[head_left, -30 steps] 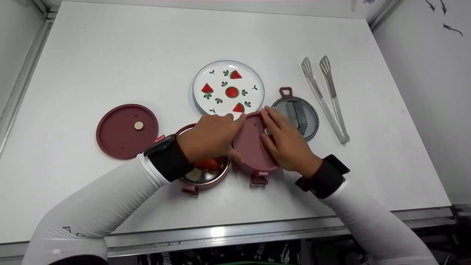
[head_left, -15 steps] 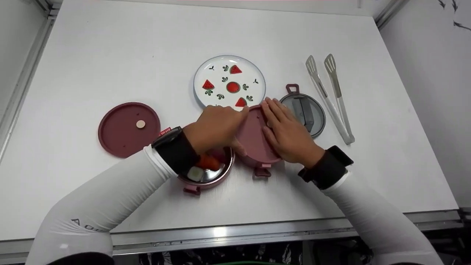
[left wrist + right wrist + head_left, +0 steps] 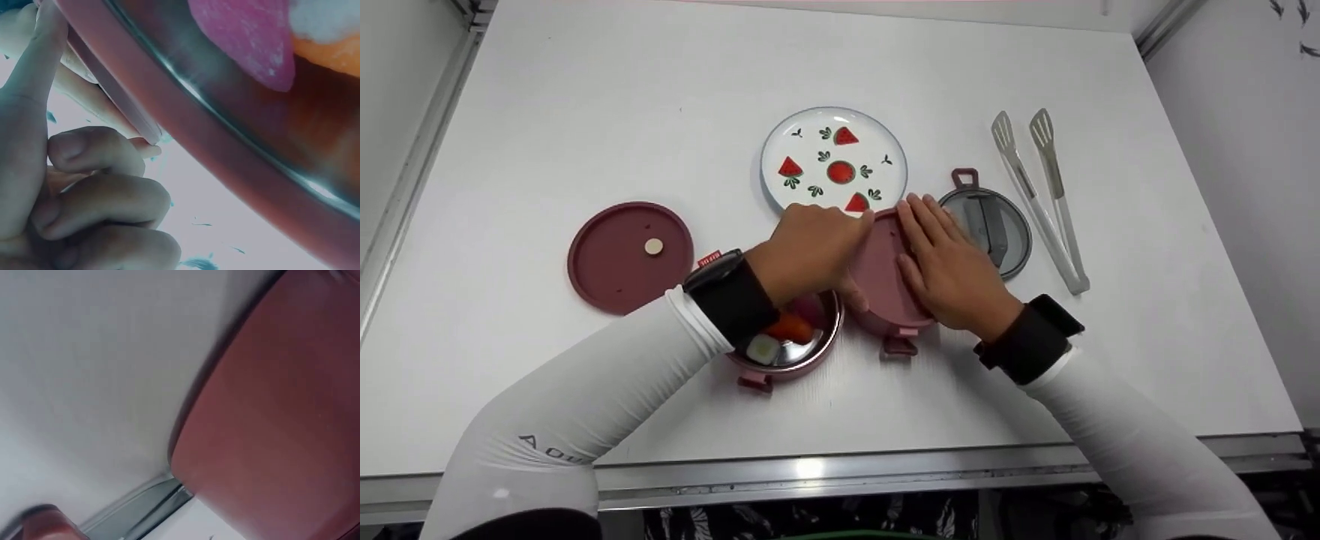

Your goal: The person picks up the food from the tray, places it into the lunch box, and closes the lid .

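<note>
A dusty-pink lidded food container (image 3: 885, 277) stands at the middle of the table in the head view. My left hand (image 3: 814, 251) holds its left side, thumb on the near side and forefinger at the far rim; the other fingers are curled in the left wrist view. Flat across the lid's right half, my right hand (image 3: 956, 277) presses with straight fingers. Under my left wrist sits a similar open container (image 3: 810, 360), partly hidden. Its steel inside holds an orange piece (image 3: 791, 328), a pale piece (image 3: 763, 349) and a pink piece (image 3: 247, 42).
Left lies a loose maroon lid (image 3: 619, 255) with a pale round button. Behind the containers is a watermelon-patterned plate (image 3: 825, 124). A grey lid (image 3: 1016, 225) with a maroon loop and metal tongs (image 3: 1046, 210) lie to the right.
The whole scene shifts slightly in the head view as the camera moves. Both hands keep their places on the lidded container, and more of the open container's contents shows.
</note>
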A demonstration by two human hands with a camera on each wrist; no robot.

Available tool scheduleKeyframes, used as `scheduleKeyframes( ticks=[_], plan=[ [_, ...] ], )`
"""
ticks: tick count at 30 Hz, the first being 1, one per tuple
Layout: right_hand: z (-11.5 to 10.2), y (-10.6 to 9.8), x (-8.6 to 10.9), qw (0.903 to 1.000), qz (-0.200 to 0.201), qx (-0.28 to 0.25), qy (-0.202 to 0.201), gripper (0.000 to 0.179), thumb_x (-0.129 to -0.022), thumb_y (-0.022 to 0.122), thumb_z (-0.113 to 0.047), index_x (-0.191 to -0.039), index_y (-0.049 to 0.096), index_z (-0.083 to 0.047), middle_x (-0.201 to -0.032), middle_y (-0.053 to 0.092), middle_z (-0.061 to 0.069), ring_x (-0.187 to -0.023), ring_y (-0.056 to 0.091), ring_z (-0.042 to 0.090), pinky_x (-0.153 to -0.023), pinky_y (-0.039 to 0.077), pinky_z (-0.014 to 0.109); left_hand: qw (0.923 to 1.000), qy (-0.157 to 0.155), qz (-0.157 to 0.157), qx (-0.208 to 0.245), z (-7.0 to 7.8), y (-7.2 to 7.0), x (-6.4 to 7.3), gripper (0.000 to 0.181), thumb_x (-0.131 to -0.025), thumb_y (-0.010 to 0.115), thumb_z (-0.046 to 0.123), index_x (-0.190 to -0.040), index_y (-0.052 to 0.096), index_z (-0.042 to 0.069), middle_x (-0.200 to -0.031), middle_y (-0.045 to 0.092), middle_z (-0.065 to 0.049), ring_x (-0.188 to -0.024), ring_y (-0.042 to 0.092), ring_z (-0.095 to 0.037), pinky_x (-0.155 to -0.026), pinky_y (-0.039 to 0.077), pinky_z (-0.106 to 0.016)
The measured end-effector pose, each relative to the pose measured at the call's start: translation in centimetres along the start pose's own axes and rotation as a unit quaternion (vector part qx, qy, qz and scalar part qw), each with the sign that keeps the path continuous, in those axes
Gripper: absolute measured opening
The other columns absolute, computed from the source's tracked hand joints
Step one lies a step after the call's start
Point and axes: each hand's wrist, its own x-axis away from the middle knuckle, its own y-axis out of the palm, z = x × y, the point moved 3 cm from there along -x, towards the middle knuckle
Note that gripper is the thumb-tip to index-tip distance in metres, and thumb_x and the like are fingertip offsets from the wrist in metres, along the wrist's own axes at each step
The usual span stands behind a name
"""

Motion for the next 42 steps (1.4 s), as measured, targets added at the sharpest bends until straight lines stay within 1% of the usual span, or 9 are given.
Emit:
scheduleKeyframes(
  ticks=[7, 11, 14, 18, 22, 27, 30, 35, 42],
  plan=[
    [0.5, 0.0, -0.1, 0.9998, 0.007, -0.019, -0.005, 0.063, -0.108, 0.036, -0.035, -0.160, 0.017, -0.007, -0.166, 0.019, 0.014, -0.155, 0.013, 0.032, -0.125, 0.014, 0.050, 0.9998, 0.017, -0.004, -0.013, 0.0, -0.3, 0.1, 0.092, -0.063, 0.086, 0.066, -0.130, 0.056, 0.010, -0.100, 0.072, -0.012, -0.093, 0.069, -0.032, -0.072, 0.056, -0.050],
    [0.6, 0.1, -0.1, 0.9996, -0.002, -0.029, -0.002, 0.063, -0.108, 0.037, -0.036, -0.160, 0.016, -0.007, -0.167, 0.018, 0.014, -0.155, 0.013, 0.032, -0.125, 0.013, 0.051, 0.9987, 0.033, -0.025, 0.028, -0.8, -1.6, 0.7, 0.085, -0.077, 0.078, 0.061, -0.143, 0.050, 0.015, -0.115, 0.071, -0.011, -0.102, 0.068, -0.031, -0.080, 0.055, -0.051],
    [0.5, 0.2, -0.2, 0.9992, -0.007, -0.039, 0.000, 0.064, -0.108, 0.036, -0.037, -0.161, 0.014, -0.009, -0.167, 0.015, 0.012, -0.156, 0.011, 0.031, -0.125, 0.013, 0.051, 0.9969, 0.016, -0.012, 0.077, -3.3, -3.3, 1.9, 0.075, -0.091, 0.066, 0.056, -0.153, 0.040, 0.024, -0.124, 0.069, -0.009, -0.107, 0.066, -0.029, -0.087, 0.053, -0.051],
    [0.4, 0.2, -0.3, 0.9977, -0.004, -0.067, 0.008, 0.065, -0.108, 0.039, -0.037, -0.161, 0.014, -0.008, -0.168, 0.014, 0.010, -0.156, 0.009, 0.029, -0.126, 0.011, 0.049, 0.9915, -0.055, 0.058, 0.103, -9.6, -4.4, 4.6, 0.058, -0.101, 0.056, 0.043, -0.154, 0.040, 0.024, -0.113, 0.070, -0.010, -0.099, 0.065, -0.029, -0.086, 0.051, -0.051],
    [0.6, 0.0, -0.5, 0.9939, -0.004, -0.110, 0.010, 0.068, -0.107, 0.043, -0.039, -0.161, 0.013, -0.009, -0.168, 0.012, 0.009, -0.157, 0.008, 0.027, -0.126, 0.010, 0.049, 0.9832, -0.127, 0.097, 0.088, -16.6, -2.5, 8.2, 0.048, -0.103, 0.055, 0.028, -0.148, 0.048, 0.013, -0.118, 0.061, -0.019, -0.108, 0.059, -0.038, -0.087, 0.048, -0.057],
    [1.4, -0.9, 0.1, 0.9819, 0.015, -0.185, 0.037, 0.067, -0.105, 0.046, -0.042, -0.161, 0.018, -0.017, -0.168, 0.013, 0.006, -0.157, 0.007, 0.026, -0.124, 0.015, 0.055, 0.9793, -0.175, 0.066, 0.078, -22.2, 1.6, 11.0, 0.052, -0.103, 0.052, 0.025, -0.150, 0.042, 0.007, -0.133, 0.048, -0.031, -0.123, 0.045, -0.051, -0.096, 0.038, -0.069],
    [1.6, -1.9, 0.7, 0.9763, 0.064, -0.203, 0.040, 0.061, -0.105, 0.049, -0.037, -0.159, 0.028, -0.017, -0.166, 0.021, 0.010, -0.156, 0.013, 0.029, -0.124, 0.012, 0.055, 0.9769, -0.190, 0.050, 0.084, -23.7, 3.1, 11.9, 0.053, -0.103, 0.051, 0.026, -0.152, 0.039, 0.009, -0.135, 0.045, -0.033, -0.124, 0.043, -0.053, -0.096, 0.035, -0.071],
    [0.7, -3.7, 1.9, 0.9691, 0.143, -0.201, 0.011, 0.050, -0.104, 0.053, -0.025, -0.151, 0.044, -0.011, -0.159, 0.034, 0.014, -0.151, 0.025, 0.029, -0.125, 0.009, 0.051, 0.9732, -0.204, 0.042, 0.097, -24.9, 4.3, 12.7, 0.042, -0.103, 0.051, 0.023, -0.141, 0.048, 0.005, -0.125, 0.050, -0.031, -0.115, 0.049, -0.050, -0.091, 0.040, -0.068],
    [-1.4, -4.5, 2.9, 0.9628, 0.174, -0.205, -0.023, 0.046, -0.100, 0.059, -0.016, -0.145, 0.051, -0.009, -0.152, 0.042, 0.013, -0.148, 0.031, 0.027, -0.124, 0.017, 0.051, 0.9691, -0.206, 0.022, 0.133, -25.6, 5.4, 13.5, 0.025, -0.106, 0.044, 0.018, -0.125, 0.046, 0.002, -0.108, 0.061, -0.027, -0.092, 0.058, -0.038, -0.077, 0.047, -0.052]
  ],
)
